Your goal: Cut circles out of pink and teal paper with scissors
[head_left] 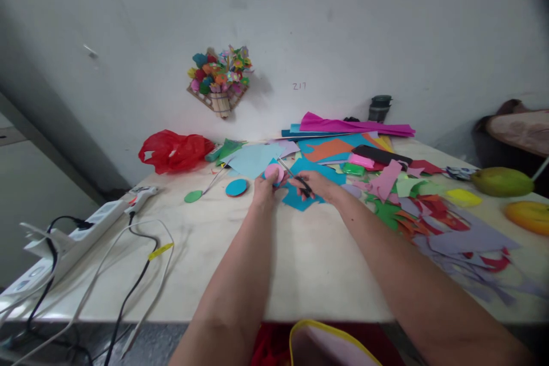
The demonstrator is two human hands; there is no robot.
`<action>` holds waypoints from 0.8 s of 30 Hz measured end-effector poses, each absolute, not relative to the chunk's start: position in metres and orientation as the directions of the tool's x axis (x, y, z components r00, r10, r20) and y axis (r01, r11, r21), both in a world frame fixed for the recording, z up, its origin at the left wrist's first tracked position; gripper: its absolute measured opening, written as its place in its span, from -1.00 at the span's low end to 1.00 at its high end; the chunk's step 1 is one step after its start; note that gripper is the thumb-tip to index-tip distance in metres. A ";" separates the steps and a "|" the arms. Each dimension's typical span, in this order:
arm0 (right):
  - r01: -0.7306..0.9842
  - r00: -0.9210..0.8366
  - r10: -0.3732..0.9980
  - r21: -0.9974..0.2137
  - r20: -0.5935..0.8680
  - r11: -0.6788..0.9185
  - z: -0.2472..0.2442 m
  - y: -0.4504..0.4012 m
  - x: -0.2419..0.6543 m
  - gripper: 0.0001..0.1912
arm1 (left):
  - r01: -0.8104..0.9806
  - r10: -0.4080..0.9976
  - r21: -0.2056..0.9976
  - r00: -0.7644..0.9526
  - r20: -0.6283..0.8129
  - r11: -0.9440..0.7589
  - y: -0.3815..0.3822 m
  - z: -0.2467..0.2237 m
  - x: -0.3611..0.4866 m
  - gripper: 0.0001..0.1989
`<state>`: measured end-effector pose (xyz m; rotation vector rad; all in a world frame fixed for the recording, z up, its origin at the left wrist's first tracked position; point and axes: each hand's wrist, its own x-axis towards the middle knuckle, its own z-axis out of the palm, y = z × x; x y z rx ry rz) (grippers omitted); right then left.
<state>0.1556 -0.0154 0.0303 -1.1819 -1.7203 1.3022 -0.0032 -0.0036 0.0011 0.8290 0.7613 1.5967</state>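
Note:
Near the middle of the table, my left hand (265, 186) is closed on a pink paper circle (273, 171), with blue paper showing behind it. My right hand (315, 183) is closed round the black handles of the scissors (288, 168), whose blades point up and left beside the pink circle. Under and behind my right hand lies a cut sheet of blue paper (300, 199). Left of my hands, a round blue disc (237, 187) with a reddish edge and a green paper piece (193, 197) rest on the table.
A power strip (94, 218) with cables lies at the left, and a red plastic bag (175, 150) behind it. Colourful paper scraps (463, 240) cover the right side, near a green fruit (502, 181) and an orange one (528, 217). A black phone (381, 155) lies further back.

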 end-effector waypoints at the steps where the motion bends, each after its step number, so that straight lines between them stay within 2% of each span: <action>1: 0.269 -0.368 0.930 -0.959 -0.016 0.090 0.031 -0.016 0.155 -0.76 | -0.537 0.986 0.828 -0.131 0.107 -0.161 -0.003 0.001 -0.003 -0.61; 13: 0.272 -0.385 0.923 -0.958 -0.027 0.085 0.023 -0.015 0.151 -0.72 | -0.595 0.982 0.792 -0.187 0.030 -0.138 0.006 -0.006 -0.001 -0.76; 24: 0.160 -0.411 0.911 -0.986 -0.024 0.046 0.018 -0.015 0.150 -0.63 | -0.620 0.966 0.771 -0.256 -0.020 -0.148 0.004 -0.002 0.006 -0.76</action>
